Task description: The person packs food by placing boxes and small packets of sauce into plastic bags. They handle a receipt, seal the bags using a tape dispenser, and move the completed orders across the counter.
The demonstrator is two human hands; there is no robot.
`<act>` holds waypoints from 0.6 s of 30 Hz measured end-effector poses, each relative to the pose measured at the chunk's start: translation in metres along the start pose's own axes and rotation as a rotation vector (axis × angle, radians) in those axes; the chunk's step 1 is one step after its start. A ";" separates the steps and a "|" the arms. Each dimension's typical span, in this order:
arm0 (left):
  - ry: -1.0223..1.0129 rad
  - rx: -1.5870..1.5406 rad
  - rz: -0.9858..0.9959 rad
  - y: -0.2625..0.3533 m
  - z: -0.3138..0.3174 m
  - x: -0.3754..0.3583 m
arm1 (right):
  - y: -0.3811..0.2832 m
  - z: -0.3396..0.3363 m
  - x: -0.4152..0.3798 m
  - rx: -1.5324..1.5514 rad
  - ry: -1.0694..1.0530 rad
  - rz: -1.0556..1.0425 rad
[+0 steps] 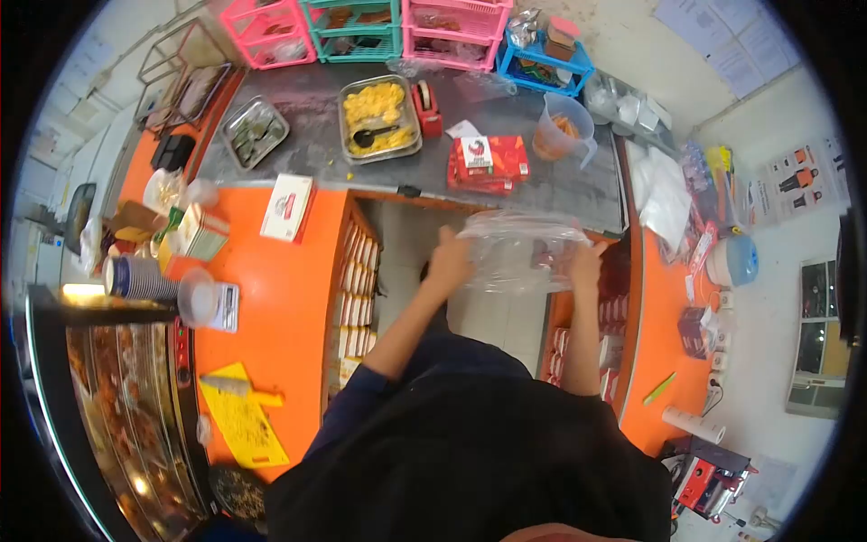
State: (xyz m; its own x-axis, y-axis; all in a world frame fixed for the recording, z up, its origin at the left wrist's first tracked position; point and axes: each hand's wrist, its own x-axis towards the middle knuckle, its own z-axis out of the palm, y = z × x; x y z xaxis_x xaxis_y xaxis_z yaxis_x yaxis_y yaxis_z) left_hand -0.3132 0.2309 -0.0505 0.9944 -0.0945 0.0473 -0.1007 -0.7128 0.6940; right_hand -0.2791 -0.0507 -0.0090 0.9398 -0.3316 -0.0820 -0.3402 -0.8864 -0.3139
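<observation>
While a clear plastic bag (pixel 515 262) is held stretched just right of the frame's centre, one end is grasped by the left hand (pixel 450 262) and the other by the right hand (pixel 585 266). Its long axis is laid across the frame, nearly level, so that neither hand is nearer to its middle. Both hands appear to be closed on the film, though how tightly it is pinched cannot be told. Whether its mouth is open cannot be made out either. Toward its right end a reddish patch (pixel 545 256) is seen, either inside or through the film.

The bag is suspended over the floor (pixel 488 316), its upper edge overlapped in view with the front of the dark counter (pixel 573 194). On that counter, above the bag in the frame, red boxes (pixel 508 161) are stacked nearer the left hand; a jug (pixel 553 135) of orange pieces is placed nearer the right.
</observation>
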 end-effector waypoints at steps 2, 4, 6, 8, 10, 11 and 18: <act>-0.089 -0.052 -0.052 0.029 0.036 0.065 | -0.003 -0.009 0.038 -0.502 0.171 0.027; -0.243 -0.121 -0.074 0.062 0.060 0.114 | -0.035 -0.019 0.078 -0.643 0.272 -0.122; -0.330 -0.164 0.016 0.076 0.098 0.161 | -0.074 0.001 0.121 0.017 0.533 -0.572; -0.413 -0.207 0.101 0.066 0.144 0.181 | -0.153 0.005 0.140 0.006 0.208 -0.896; -0.456 -0.584 0.179 0.042 0.187 0.194 | -0.196 0.026 0.143 -0.275 -0.013 -0.962; -0.452 -0.588 0.173 0.037 0.196 0.194 | -0.204 0.040 0.150 -0.433 -0.093 -0.962; -0.141 -0.217 0.159 0.027 0.166 0.219 | -0.217 0.009 0.212 -0.066 -0.479 -1.043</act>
State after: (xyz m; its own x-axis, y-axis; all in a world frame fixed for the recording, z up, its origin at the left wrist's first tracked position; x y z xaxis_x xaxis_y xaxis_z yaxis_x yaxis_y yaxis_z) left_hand -0.1031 0.0751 -0.1404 0.9511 -0.2988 0.0778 -0.2302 -0.5181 0.8237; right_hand -0.0062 0.0741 0.0336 0.6759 0.7177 -0.1676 0.6226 -0.6777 -0.3912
